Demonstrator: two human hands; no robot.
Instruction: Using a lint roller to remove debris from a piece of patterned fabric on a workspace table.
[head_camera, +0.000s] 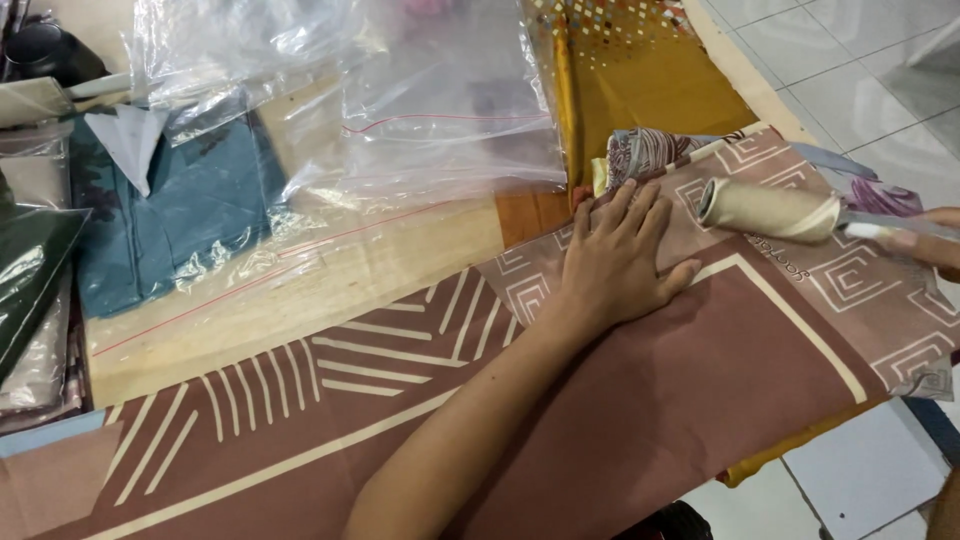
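**Lint roller meets brown scarf, one hand pinning the cloth**

The left hand (618, 262) lies flat on a brown printed fabric with cream lines and square-spiral motifs (640, 400), fingers straight and held close together, palm pressing the cloth down onto the pale wooden tabletop (300, 300). It grips nothing. At the right edge of the view, the right hand (935, 243) shows only in part; its fingers are wrapped around the light handle of a beige cylindrical lint roller (770, 210), whose drum rests on or just above the patterned border of the fabric, just beside the left fingertips.

The step in hand looks like the cleaning pass over the cloth: one hand anchors, the other rolls. As a judgement, the next stroke calls for keeping the fabric taut under the palm and drawing the roller along the border without bunching the thin cloth; the anchoring hand would need to shift as the roller covers new ground.

Beyond the hands, a mustard-yellow fabric with a small chequered print (640, 70) lies at the top, with a crumpled grey-purple patterned cloth (650, 150) just beside the roller. Clear plastic bags with red seal lines (440, 110) spread over the table, one covering a folded teal fabric (190, 220). White floor tiles (860, 90) show to the right.
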